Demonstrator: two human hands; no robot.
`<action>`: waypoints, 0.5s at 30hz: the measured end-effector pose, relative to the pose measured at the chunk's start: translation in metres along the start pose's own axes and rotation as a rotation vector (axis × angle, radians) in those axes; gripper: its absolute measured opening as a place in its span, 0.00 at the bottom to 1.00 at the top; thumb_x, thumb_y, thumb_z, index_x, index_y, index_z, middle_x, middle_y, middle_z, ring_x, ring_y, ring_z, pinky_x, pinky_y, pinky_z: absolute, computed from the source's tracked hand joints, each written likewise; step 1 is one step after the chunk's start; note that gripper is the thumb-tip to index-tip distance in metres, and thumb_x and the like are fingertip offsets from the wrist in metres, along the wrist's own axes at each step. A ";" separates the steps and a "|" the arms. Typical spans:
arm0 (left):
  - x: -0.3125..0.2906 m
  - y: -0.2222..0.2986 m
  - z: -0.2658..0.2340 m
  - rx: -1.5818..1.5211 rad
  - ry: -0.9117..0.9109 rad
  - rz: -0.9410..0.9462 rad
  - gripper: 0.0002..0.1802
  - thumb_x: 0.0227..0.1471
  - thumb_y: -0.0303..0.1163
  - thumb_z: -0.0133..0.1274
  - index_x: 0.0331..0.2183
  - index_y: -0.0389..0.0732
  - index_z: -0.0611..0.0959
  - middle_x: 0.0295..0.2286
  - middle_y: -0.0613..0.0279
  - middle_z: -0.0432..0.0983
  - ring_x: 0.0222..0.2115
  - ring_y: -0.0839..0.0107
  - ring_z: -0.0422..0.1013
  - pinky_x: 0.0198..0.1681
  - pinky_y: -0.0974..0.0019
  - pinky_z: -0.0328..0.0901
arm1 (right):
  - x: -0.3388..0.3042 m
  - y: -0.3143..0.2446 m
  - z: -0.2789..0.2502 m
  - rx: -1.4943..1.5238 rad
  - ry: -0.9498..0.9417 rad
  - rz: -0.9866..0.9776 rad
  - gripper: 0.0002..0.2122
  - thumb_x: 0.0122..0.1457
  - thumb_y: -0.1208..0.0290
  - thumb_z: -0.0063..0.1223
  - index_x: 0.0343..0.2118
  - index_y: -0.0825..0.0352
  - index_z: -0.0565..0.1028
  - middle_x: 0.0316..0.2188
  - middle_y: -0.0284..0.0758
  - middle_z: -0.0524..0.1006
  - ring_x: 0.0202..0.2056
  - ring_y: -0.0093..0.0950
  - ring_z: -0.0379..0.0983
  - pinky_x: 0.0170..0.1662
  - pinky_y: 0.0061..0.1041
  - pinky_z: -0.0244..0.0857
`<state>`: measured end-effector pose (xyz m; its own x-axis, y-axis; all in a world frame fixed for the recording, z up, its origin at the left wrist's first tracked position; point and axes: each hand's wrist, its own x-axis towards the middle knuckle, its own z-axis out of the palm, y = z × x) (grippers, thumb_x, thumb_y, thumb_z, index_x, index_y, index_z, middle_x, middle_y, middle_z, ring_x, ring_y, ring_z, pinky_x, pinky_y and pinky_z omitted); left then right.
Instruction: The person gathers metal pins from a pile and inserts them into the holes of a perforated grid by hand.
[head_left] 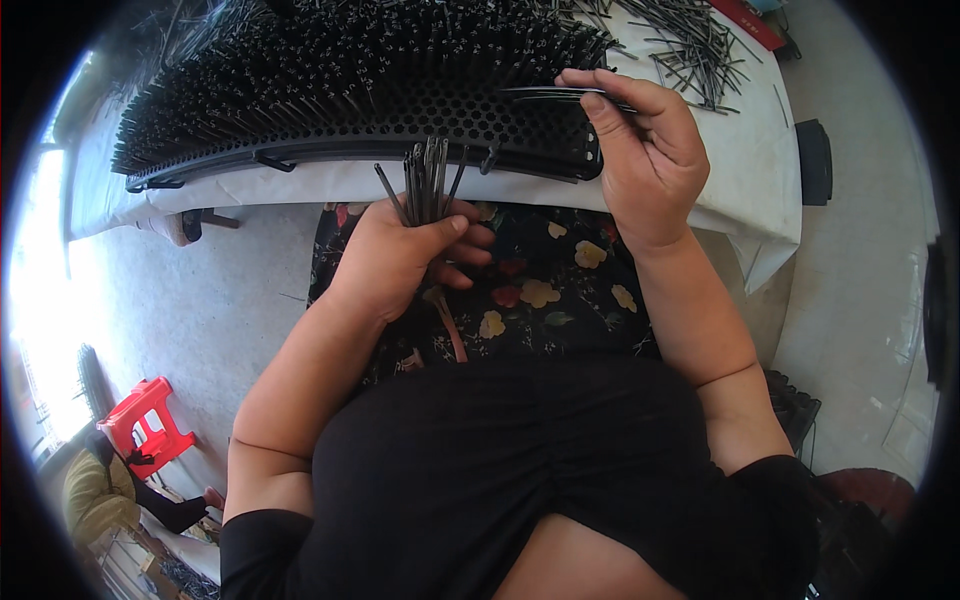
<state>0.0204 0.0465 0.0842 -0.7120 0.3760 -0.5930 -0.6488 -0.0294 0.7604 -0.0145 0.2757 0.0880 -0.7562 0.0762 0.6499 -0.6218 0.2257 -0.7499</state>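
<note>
My left hand is closed round a bundle of thin black rods, which stand upright and fan out a little at the top. Between the thumb and fingers of my right hand, one or more slender dark rods are pinched, pointing left. Their tips reach over the right part of a long black perforated tray. Dense rows of upright black rods fill the tray's left and far parts. Bare round holes show along its near right area. My left hand is just below the tray's front edge.
Loose black rods lie in a heap at the far right of the white-covered table. A red box sits behind them. On the floor at left stands a red plastic stool, near another person.
</note>
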 end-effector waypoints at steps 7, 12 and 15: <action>-0.004 0.000 0.001 0.021 0.008 0.012 0.12 0.59 0.25 0.48 0.43 0.27 0.76 0.34 0.46 0.79 0.31 0.63 0.78 0.27 0.67 0.75 | -0.002 -0.003 -0.002 0.030 0.015 -0.003 0.06 0.57 0.85 0.56 0.38 0.73 0.75 0.35 0.39 0.82 0.39 0.22 0.79 0.44 0.17 0.73; -0.002 -0.003 0.002 0.017 -0.010 0.016 0.12 0.59 0.24 0.48 0.43 0.28 0.77 0.33 0.47 0.80 0.30 0.63 0.79 0.27 0.67 0.75 | -0.004 0.002 0.006 -0.001 -0.040 0.035 0.05 0.57 0.84 0.56 0.36 0.72 0.76 0.35 0.37 0.82 0.37 0.20 0.79 0.41 0.16 0.72; -0.003 -0.002 0.003 0.048 -0.013 0.016 0.11 0.59 0.24 0.48 0.42 0.28 0.77 0.33 0.48 0.80 0.30 0.64 0.79 0.27 0.67 0.75 | -0.003 0.002 0.004 -0.074 -0.067 0.019 0.05 0.57 0.84 0.57 0.35 0.71 0.77 0.34 0.35 0.82 0.35 0.18 0.78 0.39 0.15 0.71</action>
<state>0.0246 0.0484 0.0847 -0.7186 0.3875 -0.5775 -0.6235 0.0086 0.7817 -0.0141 0.2716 0.0842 -0.7812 0.0163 0.6240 -0.5924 0.2958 -0.7494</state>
